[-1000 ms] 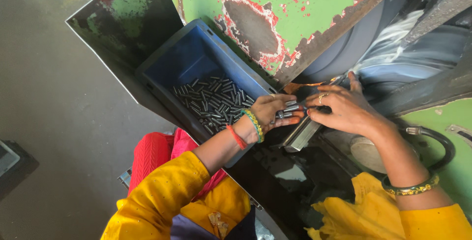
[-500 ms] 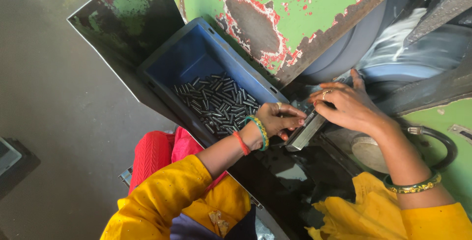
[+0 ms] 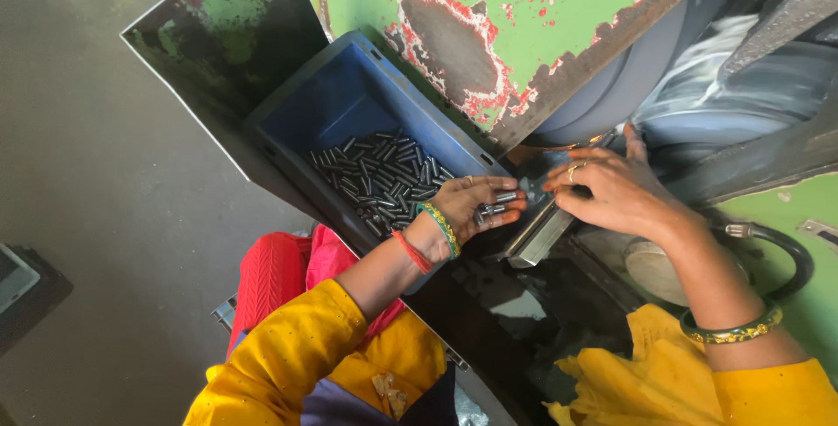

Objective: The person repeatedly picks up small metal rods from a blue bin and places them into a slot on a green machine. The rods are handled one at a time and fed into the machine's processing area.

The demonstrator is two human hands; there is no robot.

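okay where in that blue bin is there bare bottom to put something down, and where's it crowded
The upper half of the blue bin, toward its far wall, shows bare blue floor. The near half is covered by small metal pins. The left hand holds a few pins at the bin's near corner, close to the right hand at the metal rail.

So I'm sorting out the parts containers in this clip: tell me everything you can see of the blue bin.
The blue bin is a rectangular open-topped crate, plastic by its look, with a thick dark-edged rim and a smooth inner floor. It sits tilted against the worn green machine panel, with a dark metal sheet along its far side. Small grey metal pins lie heaped in its lower end; the upper end is bare. The left hand, holding several pins, hovers at its near corner; whether it touches the rim I cannot tell.
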